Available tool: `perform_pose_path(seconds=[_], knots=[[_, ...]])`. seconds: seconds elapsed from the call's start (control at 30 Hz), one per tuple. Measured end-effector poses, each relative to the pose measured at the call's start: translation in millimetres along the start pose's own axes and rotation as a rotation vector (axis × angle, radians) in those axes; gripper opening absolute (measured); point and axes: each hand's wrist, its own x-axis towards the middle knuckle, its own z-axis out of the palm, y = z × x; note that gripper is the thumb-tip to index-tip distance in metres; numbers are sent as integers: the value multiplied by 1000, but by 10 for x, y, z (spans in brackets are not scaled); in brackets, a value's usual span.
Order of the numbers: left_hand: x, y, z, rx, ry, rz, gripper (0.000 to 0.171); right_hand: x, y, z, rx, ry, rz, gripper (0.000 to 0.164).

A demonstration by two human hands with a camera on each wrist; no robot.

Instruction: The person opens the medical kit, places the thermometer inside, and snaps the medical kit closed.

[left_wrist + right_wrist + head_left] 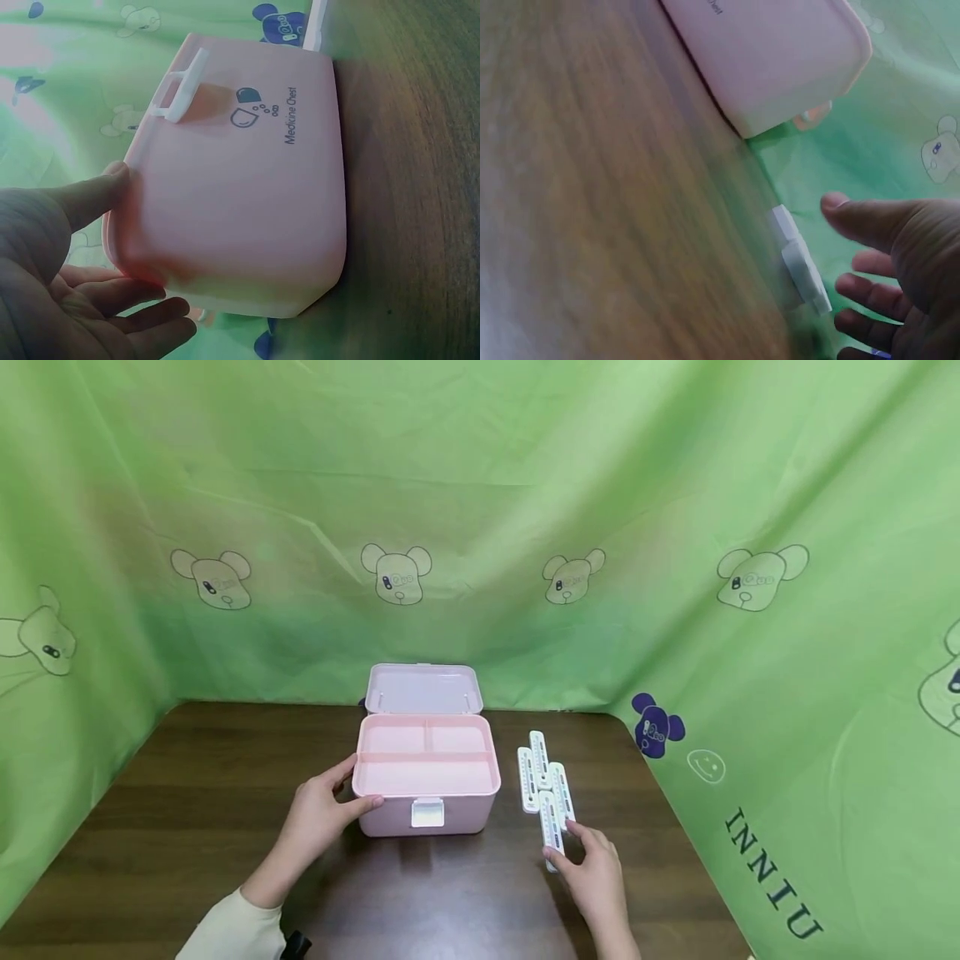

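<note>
A pink medicine chest (428,817) stands with its lid (425,689) swung back, showing a pink tray (420,774) divided into three compartments. My left hand (321,817) holds its front left corner, thumb at the front rim and fingers along the side. In the left wrist view, "Medicine Chest" is printed on the front, beside a white latch (187,86). Several slim white strips (528,779) with printed scales lie grouped to the right of the chest. Over the nearest strip (551,820) is my right hand (597,868), thumb and fingers spread to either side of it.
The dark wooden table (187,827) ends at a green curtain (480,510) printed with bear heads, which hangs behind and along both sides. The raised lid stands close to the back curtain. A dark band (296,945) shows by the left sleeve.
</note>
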Motion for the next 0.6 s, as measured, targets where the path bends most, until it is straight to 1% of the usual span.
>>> perform_pose_path(seconds=[0.1,0.2,0.3,0.43,0.6], knots=[[-7,-9,-3,9,1,-3,84,-12,26,5,-52,-37,13,62],[6,-6,-20,11,-3,-4,85,-9,14,9,-107,-56,7,62],[3,-5,-22,14,-5,-6,85,-21,10,21,-151,-67,19,64],[-7,1,-26,22,-6,-8,86,-49,17,29,-191,-82,50,66],[-15,0,-36,34,-6,-8,86,-72,18,33,-223,-98,52,63]])
